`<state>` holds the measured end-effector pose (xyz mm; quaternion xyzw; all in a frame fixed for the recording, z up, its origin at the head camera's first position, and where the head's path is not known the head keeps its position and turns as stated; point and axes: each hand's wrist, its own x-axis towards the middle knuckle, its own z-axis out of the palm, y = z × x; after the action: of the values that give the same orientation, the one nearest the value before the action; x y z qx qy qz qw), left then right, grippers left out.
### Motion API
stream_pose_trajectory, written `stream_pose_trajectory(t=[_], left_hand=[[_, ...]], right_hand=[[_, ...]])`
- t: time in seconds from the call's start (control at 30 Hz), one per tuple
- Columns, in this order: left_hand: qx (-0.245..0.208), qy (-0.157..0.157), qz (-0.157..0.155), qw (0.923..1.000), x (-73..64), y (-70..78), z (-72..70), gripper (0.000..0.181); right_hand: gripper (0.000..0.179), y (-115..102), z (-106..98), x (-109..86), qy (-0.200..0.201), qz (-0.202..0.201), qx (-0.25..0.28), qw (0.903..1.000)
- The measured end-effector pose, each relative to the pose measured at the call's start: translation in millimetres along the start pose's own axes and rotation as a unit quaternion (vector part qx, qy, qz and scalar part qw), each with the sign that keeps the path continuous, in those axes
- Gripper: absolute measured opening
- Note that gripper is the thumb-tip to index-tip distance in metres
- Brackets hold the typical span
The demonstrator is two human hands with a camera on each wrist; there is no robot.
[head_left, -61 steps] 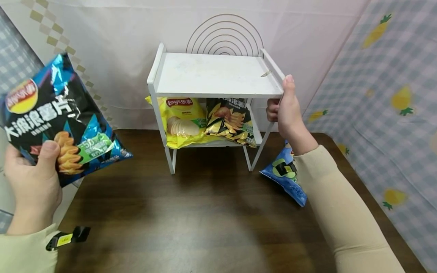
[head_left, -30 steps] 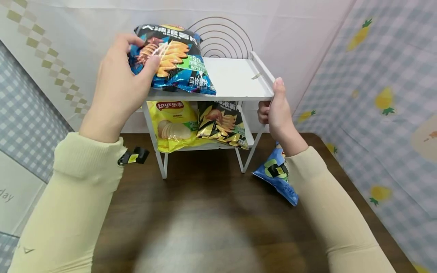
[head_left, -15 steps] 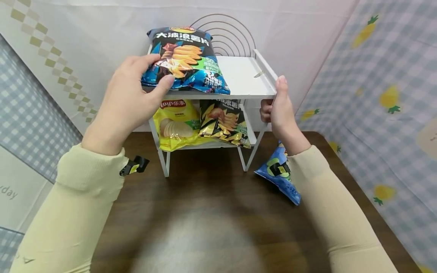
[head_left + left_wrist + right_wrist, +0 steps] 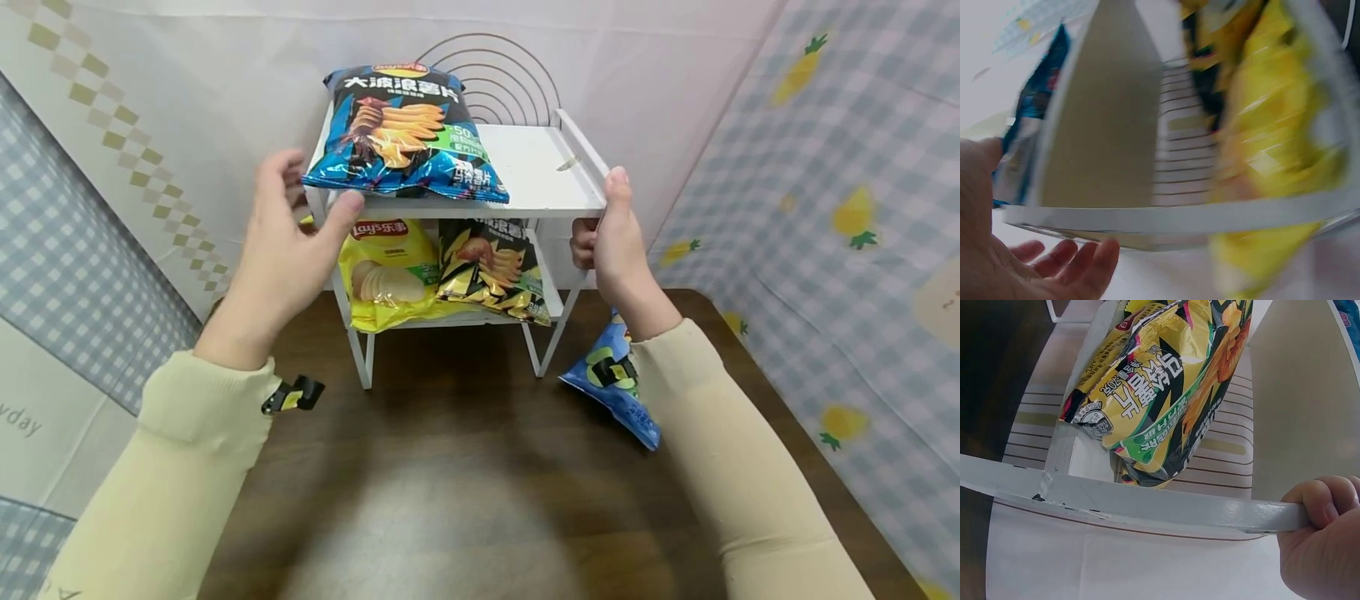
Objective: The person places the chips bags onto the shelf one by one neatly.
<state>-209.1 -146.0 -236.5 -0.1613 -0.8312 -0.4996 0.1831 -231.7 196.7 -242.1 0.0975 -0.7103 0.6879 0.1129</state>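
A black and blue chip bag lies face up on the left part of the white rack's top shelf. Beside that shelf's front left corner, my left hand has its fingers parted and holds nothing. The left wrist view shows its fingers near a leg of the rack. My right hand grips the front right corner of the rack; in the right wrist view its fingers curl around the white frame. On the lower shelf, a yellow chip bag stands left of a black and gold chip bag.
A blue chip bag lies on the brown table, right of the rack and partly hidden by my right sleeve. White cloth hangs behind the rack, and checked cloth lines the right side.
My left hand brought the black and blue chip bag from the left onto the top shelf, released it and drew back slightly. My right hand stays on the rack's corner.
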Motion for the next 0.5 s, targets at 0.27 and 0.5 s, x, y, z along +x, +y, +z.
stream_pose_trajectory(t=[0.27, 0.5], left_hand=[[-0.136, -0.015, 0.021, 0.9904, -12.0, -35.7, 23.3, 0.040], [-0.294, -0.010, 0.049, 0.9544, -12.2, -44.0, 36.1, 0.044]], right_hand=[[0.065, -1, 1, 0.8, 0.003, 0.002, 0.004, 1.0000], [0.065, 0, 1, 0.9, -0.014, -0.005, 0.000, 0.9999]])
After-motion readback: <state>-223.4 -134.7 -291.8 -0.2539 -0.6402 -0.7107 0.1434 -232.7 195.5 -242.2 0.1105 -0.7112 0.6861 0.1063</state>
